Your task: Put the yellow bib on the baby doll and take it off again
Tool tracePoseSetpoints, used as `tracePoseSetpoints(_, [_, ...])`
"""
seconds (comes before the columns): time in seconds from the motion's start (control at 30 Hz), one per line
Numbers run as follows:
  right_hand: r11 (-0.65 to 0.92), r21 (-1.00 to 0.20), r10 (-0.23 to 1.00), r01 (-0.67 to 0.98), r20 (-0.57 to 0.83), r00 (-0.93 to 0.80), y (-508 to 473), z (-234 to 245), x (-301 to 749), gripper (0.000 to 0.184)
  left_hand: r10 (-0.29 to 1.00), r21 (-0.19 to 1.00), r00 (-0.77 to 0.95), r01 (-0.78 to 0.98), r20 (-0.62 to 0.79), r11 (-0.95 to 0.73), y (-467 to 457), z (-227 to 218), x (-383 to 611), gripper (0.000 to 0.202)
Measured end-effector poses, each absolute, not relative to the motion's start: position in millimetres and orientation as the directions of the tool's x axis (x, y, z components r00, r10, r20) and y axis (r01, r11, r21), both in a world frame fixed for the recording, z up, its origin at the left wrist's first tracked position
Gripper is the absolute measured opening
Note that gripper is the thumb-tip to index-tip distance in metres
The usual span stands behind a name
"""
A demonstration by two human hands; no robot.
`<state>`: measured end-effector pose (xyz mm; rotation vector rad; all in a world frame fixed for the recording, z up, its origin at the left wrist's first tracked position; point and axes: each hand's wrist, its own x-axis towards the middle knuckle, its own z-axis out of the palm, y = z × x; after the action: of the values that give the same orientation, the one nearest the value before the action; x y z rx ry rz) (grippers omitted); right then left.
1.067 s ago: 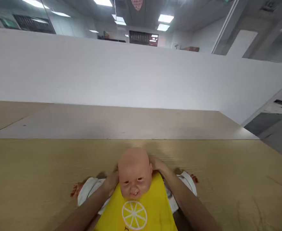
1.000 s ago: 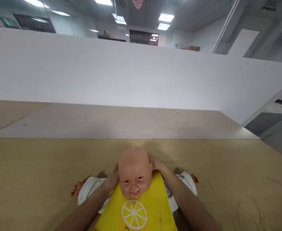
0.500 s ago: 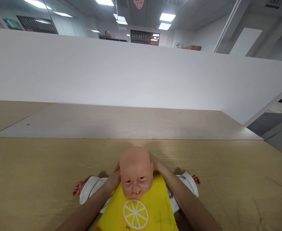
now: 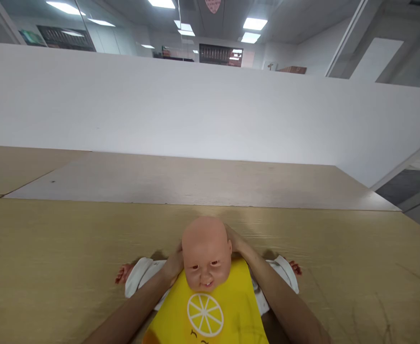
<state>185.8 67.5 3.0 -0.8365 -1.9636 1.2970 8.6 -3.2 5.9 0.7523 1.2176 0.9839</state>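
Note:
A bald baby doll [image 4: 207, 251] lies face up on the table, its head pointing away from me. Over its chest is a yellow bib [image 4: 238, 306] printed with a white lemon slice. White sleeves cover the doll's arms, which stretch out to both sides. My left hand [image 4: 175, 263] reaches behind the doll's head or neck on the left side. On the other side, my right hand [image 4: 234, 239] goes behind the head near the ear. The fingers of both hands are hidden behind the head and bib.
The wooden table [image 4: 70, 248] spreads around the doll, with a paler panel [image 4: 195, 179] along its back. Behind rises a white partition [image 4: 210, 110] with glass above it. Scratch-like dark marks run across the table at the lower right.
The whole view has shifted slightly, so the doll and my hands appear a little farther right. Both hands stay behind the doll's head.

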Motion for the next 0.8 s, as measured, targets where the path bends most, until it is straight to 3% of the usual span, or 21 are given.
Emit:
tracePoseSetpoints(0.37, [0.311,-0.896,0.776,0.318,0.046,-0.628,70,2,188,0.033,0.946,0.938,0.036,-0.123,-0.323,0.325,0,3,7,0.041])
tracePoseSetpoints(0.57, [0.378,-0.906,0.717,0.188,0.158,-0.679,65,3,187,0.040,0.956,0.954,-0.058,-0.104,-0.287,0.280,-2,10,8,0.034])
tracePoseSetpoints(0.8, [0.381,-0.914,0.758,0.138,0.223,-0.613,59,-10,185,0.035,0.955,0.943,-0.022,-0.162,-0.297,0.290,-6,10,8,0.042])
